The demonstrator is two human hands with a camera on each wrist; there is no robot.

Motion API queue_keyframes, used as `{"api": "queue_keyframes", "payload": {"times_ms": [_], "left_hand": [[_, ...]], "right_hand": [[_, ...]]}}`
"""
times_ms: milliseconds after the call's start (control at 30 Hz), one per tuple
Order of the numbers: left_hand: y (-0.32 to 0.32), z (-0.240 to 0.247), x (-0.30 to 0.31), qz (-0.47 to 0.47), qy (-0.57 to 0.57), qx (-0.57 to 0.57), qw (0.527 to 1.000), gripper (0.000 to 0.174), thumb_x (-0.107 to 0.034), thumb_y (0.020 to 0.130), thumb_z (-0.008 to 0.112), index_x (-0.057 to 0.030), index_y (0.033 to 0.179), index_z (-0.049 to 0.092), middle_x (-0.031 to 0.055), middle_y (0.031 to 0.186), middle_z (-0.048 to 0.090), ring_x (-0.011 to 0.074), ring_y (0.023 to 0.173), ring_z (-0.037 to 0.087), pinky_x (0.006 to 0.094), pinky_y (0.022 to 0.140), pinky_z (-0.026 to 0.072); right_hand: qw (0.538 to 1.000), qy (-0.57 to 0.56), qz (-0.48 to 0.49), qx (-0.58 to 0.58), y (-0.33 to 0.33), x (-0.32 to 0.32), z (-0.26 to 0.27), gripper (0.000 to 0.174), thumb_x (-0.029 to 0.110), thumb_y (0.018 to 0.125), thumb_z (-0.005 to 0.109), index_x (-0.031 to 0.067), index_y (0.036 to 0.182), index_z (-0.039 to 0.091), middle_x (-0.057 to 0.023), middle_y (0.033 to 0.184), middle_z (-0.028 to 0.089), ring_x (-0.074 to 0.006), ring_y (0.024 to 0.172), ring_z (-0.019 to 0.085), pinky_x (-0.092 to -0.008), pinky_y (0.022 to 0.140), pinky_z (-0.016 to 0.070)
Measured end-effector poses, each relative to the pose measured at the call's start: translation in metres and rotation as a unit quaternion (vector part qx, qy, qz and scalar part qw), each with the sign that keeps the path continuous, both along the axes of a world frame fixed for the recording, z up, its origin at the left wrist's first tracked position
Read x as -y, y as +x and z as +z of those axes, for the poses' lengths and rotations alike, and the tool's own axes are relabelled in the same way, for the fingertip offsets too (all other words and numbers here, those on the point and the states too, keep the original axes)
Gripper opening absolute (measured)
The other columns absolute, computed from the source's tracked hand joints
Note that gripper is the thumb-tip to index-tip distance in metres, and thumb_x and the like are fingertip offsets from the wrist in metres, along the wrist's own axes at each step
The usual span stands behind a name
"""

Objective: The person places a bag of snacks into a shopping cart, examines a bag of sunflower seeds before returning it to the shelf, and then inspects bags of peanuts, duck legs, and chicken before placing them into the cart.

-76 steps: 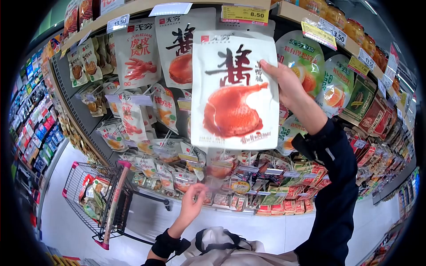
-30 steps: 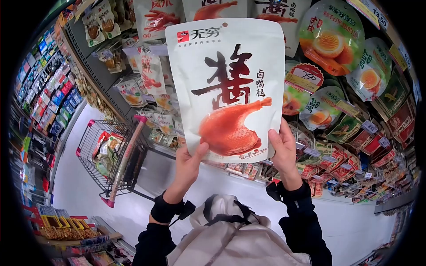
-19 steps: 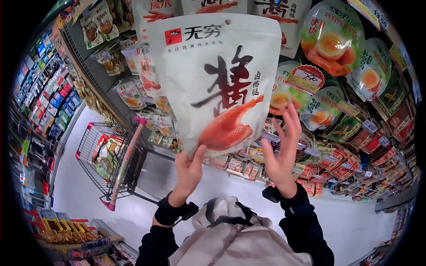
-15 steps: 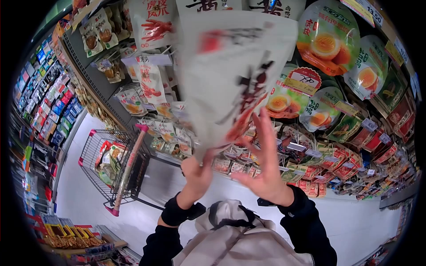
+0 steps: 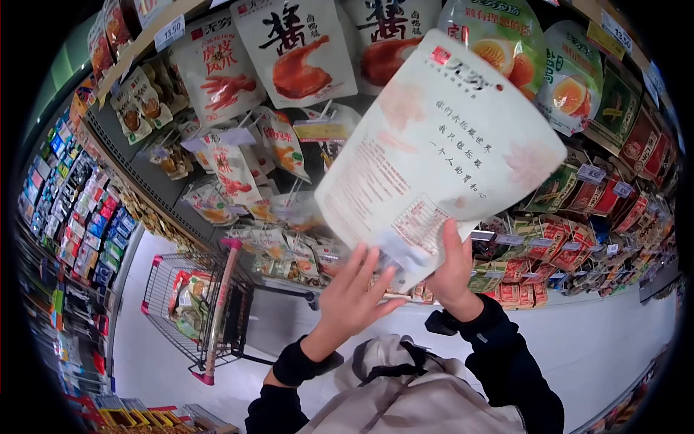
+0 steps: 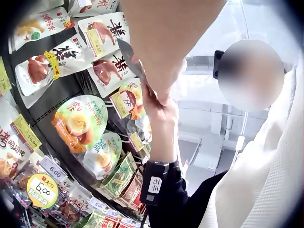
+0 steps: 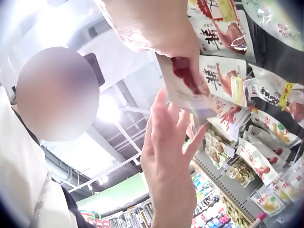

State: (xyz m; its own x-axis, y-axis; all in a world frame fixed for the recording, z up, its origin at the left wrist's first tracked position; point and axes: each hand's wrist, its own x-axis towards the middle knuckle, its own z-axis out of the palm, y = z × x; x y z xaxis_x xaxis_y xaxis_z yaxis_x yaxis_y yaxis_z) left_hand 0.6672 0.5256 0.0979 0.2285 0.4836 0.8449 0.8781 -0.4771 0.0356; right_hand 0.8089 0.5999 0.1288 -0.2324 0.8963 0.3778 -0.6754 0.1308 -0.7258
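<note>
A white snack pouch is held up in front of the shelf, its printed back facing the head camera and its top leaning right. My right hand grips the lower right edge, thumb over the back. At the lower left edge is my left hand, fingers straight and spread, fingertips right at the pouch. In the right wrist view the pouch shows part of its duck-leg picture below the right hand, while the left hand reaches up with spread fingers.
Matching duck-leg pouches hang on the rack behind, beside green egg packs and chicken-feet pouches. Price tags line the shelf edge. A shopping cart with packaged goods inside stands at the lower left.
The pouch has been turned from its front to its back. Both hands held it, then the left alone; now the right grips it, and the left has let go with fingers spread.
</note>
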Motion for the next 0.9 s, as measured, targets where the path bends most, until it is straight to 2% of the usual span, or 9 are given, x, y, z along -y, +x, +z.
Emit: {"api": "queue_keyframes", "payload": {"times_ms": [133, 167, 233, 333, 367, 467, 500, 767, 900], "left_hand": [[-0.033, 0.008, 0.011, 0.035, 0.044, 0.066, 0.996, 0.055, -0.014, 0.07, 0.066, -0.002, 0.12, 0.045, 0.0203, 0.119, 0.048, 0.0328, 0.109, 0.049, 0.0347, 0.085, 0.0436], [-0.033, 0.012, 0.01, -0.009, 0.02, 0.175, 0.984, 0.055, -0.011, 0.072, 0.063, -0.001, 0.121, 0.043, 0.0195, 0.119, 0.048, 0.0305, 0.109, 0.049, 0.0345, 0.086, 0.0425], [-0.031, 0.017, 0.009, -0.092, -0.031, 0.386, 0.917, 0.054, -0.005, 0.074, 0.059, 0.0009, 0.124, 0.039, 0.0177, 0.119, 0.049, 0.0261, 0.111, 0.048, 0.034, 0.089, 0.0402], [-0.043, 0.011, 0.019, -0.228, -0.27, 0.53, 0.771, 0.053, 0.002, 0.076, 0.055, 0.0032, 0.125, 0.035, 0.0135, 0.118, 0.049, 0.0193, 0.107, 0.049, 0.0299, 0.088, 0.0398], [-0.044, 0.003, 0.019, -0.247, -0.287, 0.528, 0.76, 0.049, 0.007, 0.077, 0.053, 0.0055, 0.123, 0.037, 0.0108, 0.115, 0.051, 0.0149, 0.104, 0.049, 0.0268, 0.085, 0.0399], [-0.046, -0.009, 0.023, -0.278, -0.348, 0.509, 0.737, 0.046, 0.007, 0.077, 0.053, 0.0057, 0.121, 0.04, 0.0102, 0.113, 0.052, 0.0135, 0.103, 0.049, 0.0253, 0.085, 0.0399], [-0.045, -0.011, 0.025, -0.293, -0.365, 0.531, 0.706, 0.045, 0.007, 0.078, 0.053, 0.0057, 0.121, 0.042, 0.0108, 0.113, 0.053, 0.0137, 0.103, 0.05, 0.0257, 0.086, 0.0394], [-0.036, -0.01, 0.035, -0.258, -0.381, 0.557, 0.691, 0.044, 0.008, 0.08, 0.05, 0.0061, 0.123, 0.04, 0.0113, 0.115, 0.052, 0.0136, 0.102, 0.05, 0.0243, 0.084, 0.041], [-0.037, -0.017, 0.035, -0.27, -0.373, 0.57, 0.68, 0.042, 0.006, 0.082, 0.048, 0.0064, 0.123, 0.04, 0.0112, 0.114, 0.052, 0.0149, 0.1, 0.051, 0.0254, 0.083, 0.044]], "right_hand": [[0.996, -0.047, 0.072, -0.024, 0.022, -0.019, -0.005, 0.048, 0.027, 0.091, 0.035, -0.0029, 0.128, 0.027, -0.0171, 0.123, 0.044, -0.0262, 0.108, 0.05, -0.0374, 0.091, 0.0405], [0.994, -0.055, 0.091, -0.018, 0.028, -0.022, -0.005, 0.048, 0.027, 0.091, 0.035, -0.0028, 0.128, 0.027, -0.0172, 0.123, 0.044, -0.0263, 0.108, 0.049, -0.0375, 0.091, 0.0404], [0.988, -0.067, 0.141, -0.005, 0.039, -0.028, -0.009, 0.049, 0.026, 0.091, 0.034, -0.0018, 0.13, 0.026, -0.0167, 0.125, 0.043, -0.0258, 0.11, 0.048, -0.0371, 0.092, 0.0395], [0.978, -0.079, 0.192, -0.008, 0.048, -0.034, -0.021, 0.049, 0.026, 0.091, 0.034, -0.0011, 0.131, 0.025, -0.0159, 0.126, 0.042, -0.0255, 0.112, 0.046, -0.0366, 0.094, 0.0378], [0.976, -0.077, 0.203, 0.0, 0.05, -0.035, -0.023, 0.049, 0.025, 0.091, 0.034, -0.0005, 0.131, 0.024, -0.0151, 0.127, 0.041, -0.0253, 0.113, 0.045, -0.0365, 0.095, 0.0361], [0.977, -0.069, 0.194, 0.045, 0.054, -0.032, -0.024, 0.049, 0.024, 0.09, 0.034, 0.0003, 0.132, 0.023, -0.0148, 0.127, 0.041, -0.0253, 0.113, 0.045, -0.0366, 0.095, 0.0361], [0.976, -0.066, 0.206, 0.033, 0.055, -0.033, -0.026, 0.049, 0.024, 0.09, 0.035, 0.0005, 0.132, 0.023, -0.0148, 0.127, 0.042, -0.0252, 0.112, 0.046, -0.0365, 0.095, 0.0365], [0.959, -0.082, 0.265, -0.058, 0.051, -0.034, -0.031, 0.045, 0.02, 0.09, 0.039, -0.0018, 0.128, 0.029, -0.0141, 0.12, 0.047, -0.0223, 0.105, 0.051, -0.0338, 0.088, 0.0415], [0.987, -0.058, 0.148, 0.022, 0.043, -0.034, -0.027, 0.04, 0.019, 0.09, 0.043, -0.0016, 0.124, 0.035, -0.0104, 0.115, 0.051, -0.0163, 0.1, 0.052, -0.0292, 0.085, 0.042]]}}
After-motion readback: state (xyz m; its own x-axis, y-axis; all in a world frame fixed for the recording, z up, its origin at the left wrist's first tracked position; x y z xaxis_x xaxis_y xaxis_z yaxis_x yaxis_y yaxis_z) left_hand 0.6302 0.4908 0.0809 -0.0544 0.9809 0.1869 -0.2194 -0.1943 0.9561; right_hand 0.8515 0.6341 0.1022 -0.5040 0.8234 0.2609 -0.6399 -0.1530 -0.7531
